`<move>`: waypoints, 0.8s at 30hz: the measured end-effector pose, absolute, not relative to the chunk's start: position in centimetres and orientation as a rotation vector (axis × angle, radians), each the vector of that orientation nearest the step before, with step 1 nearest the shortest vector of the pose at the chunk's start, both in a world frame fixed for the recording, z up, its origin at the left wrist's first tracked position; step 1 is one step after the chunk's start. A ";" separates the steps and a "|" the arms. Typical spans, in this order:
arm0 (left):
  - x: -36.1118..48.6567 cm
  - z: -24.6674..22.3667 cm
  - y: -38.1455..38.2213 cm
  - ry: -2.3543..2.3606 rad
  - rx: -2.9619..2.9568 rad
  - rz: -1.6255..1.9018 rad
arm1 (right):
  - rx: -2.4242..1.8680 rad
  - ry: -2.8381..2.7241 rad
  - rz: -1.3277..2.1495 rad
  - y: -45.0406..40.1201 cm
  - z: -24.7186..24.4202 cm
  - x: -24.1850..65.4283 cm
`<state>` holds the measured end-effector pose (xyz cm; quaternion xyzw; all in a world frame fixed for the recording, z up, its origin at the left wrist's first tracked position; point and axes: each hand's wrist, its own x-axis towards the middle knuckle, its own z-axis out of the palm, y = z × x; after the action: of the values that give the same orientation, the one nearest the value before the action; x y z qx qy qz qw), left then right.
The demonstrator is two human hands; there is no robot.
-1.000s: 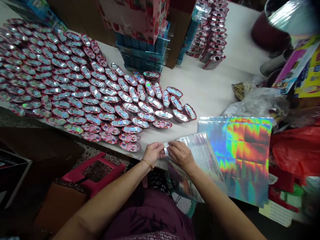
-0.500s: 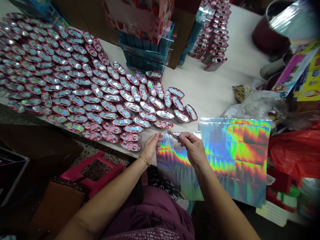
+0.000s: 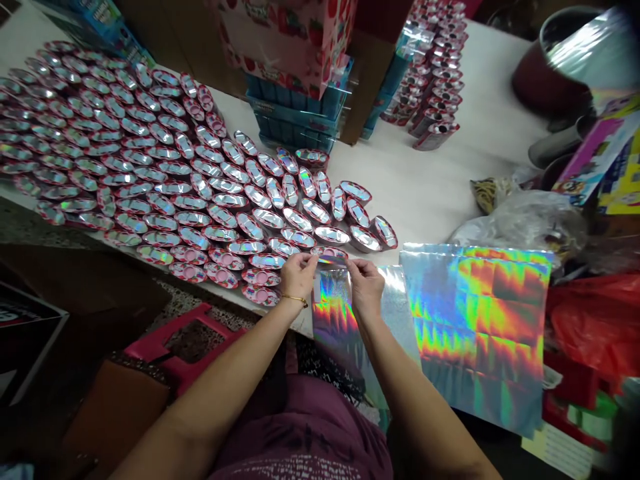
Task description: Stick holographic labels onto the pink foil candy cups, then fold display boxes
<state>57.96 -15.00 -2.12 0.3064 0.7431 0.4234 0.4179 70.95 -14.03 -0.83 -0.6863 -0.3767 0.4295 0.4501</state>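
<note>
A small shiny strip (image 3: 332, 261) is stretched between my two hands. My left hand (image 3: 299, 275) pinches its left end, and my right hand (image 3: 367, 283) pinches its right end. Just beneath them lies a holographic sheet (image 3: 335, 320), partly over the table's front edge. Several small oval containers with red-patterned sides stand packed to the left and ahead; most have shiny tops. One pink-topped container (image 3: 329, 253) is directly behind the strip. More pink-topped ones (image 3: 221, 274) line the front edge.
Larger holographic sheets (image 3: 480, 320) lie to the right. Behind stand a strawberry-print box (image 3: 295, 40), blue trays (image 3: 295, 113) and more containers (image 3: 436, 133). A plastic bag (image 3: 535, 220), red bag (image 3: 595, 320) and dark red pot (image 3: 550, 73) are at the right; a pink stool (image 3: 175, 347) is below left.
My left hand has closed on the strip's left end. My right hand has moved left, and the strip is now held level between both hands. The view has shifted slightly.
</note>
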 end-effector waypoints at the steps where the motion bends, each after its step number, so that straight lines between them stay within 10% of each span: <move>1: 57.9 -2.5 -14.6 1.918 0.862 1.065 | -1.712 -1.016 0.966 -13.7 -1.1 70.7; 24: 57.9 -1.4 -18.4 1.964 1.469 0.741 | -1.778 -1.355 0.880 -14.3 -3.0 73.4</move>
<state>57.91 -18.43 -1.44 0.5496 0.7345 0.2773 0.2857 73.41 -14.32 -3.00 -0.6901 -0.5261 0.3414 0.3612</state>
